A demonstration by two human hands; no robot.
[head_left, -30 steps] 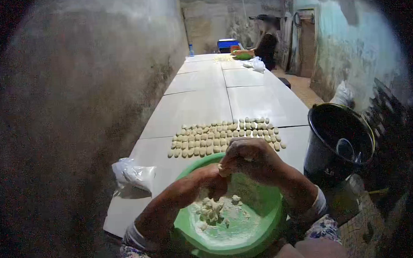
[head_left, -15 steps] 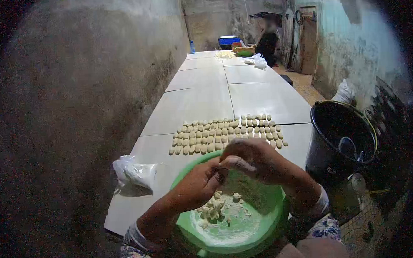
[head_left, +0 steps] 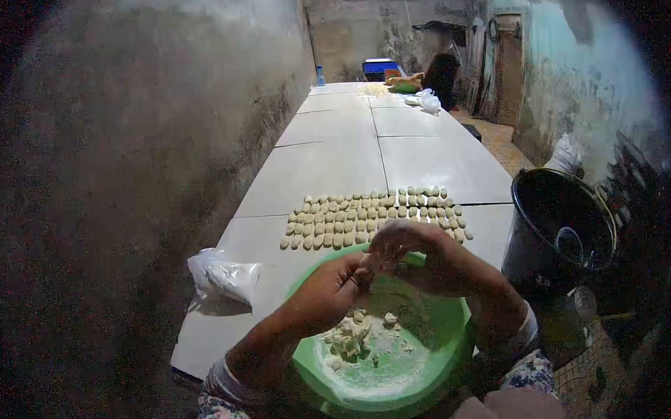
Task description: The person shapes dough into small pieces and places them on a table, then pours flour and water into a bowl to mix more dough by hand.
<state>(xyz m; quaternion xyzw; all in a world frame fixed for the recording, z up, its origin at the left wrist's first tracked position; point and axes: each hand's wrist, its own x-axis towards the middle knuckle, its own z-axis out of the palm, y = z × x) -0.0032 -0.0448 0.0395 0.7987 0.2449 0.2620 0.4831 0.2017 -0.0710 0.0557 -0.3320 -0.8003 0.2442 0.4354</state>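
My left hand [head_left: 334, 289] and my right hand [head_left: 426, 254] meet above a green basin [head_left: 453, 359]. The left fingers are curled, with the thumb pressed against them. Over them arches the right hand, its fingers bent down and touching the left fingertips. Whatever lies between the fingers is hidden. Crumbly pale dough [head_left: 349, 342] lies in the basin, with loose white flour around it. Just beyond the rim, many small oval dough pieces [head_left: 349, 227] are laid in rows on the white table [head_left: 326, 162]; my right hand covers part of the nearest row.
A plastic bag of white powder [head_left: 226, 281] sits left of the basin. To the right stands a large black bucket [head_left: 525, 236]. Along the left runs a stained wall [head_left: 164, 171]. At the table's far end are a person [head_left: 440, 76], a white bag [head_left: 428, 101] and a blue crate [head_left: 380, 69].
My right hand has shifted slightly; its thumb no longer lies stretched across the left fingers. The whole view has moved a little, so things appear further right. The dough rows look the same.
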